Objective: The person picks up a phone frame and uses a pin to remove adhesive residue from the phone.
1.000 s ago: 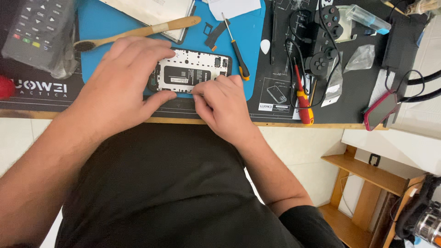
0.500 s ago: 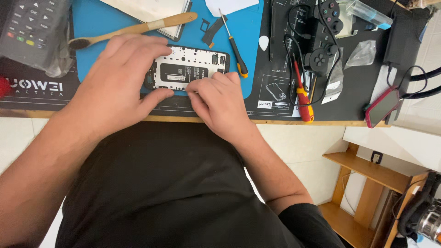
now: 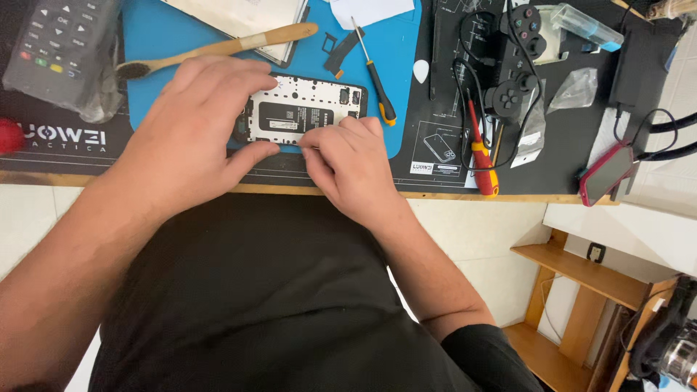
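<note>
Left hand [image 3: 192, 127] spread over opened phone [image 3: 301, 109] | right hand [image 3: 348, 160] fingertips pressed together at its near edge

surface: wooden-edged bench [image 3: 218, 190] | on it: black mat [image 3: 566, 145], blue mat [image 3: 167, 33], pink phone [image 3: 606, 174]

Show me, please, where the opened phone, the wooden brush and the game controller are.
phone [image 3: 301, 110]: head view, on its exposed inner plate between the hands.
brush [image 3: 239, 45]: head view, on the middle of its wooden handle.
controller [image 3: 517, 91]: head view, on the black body near its direction pad.
</note>
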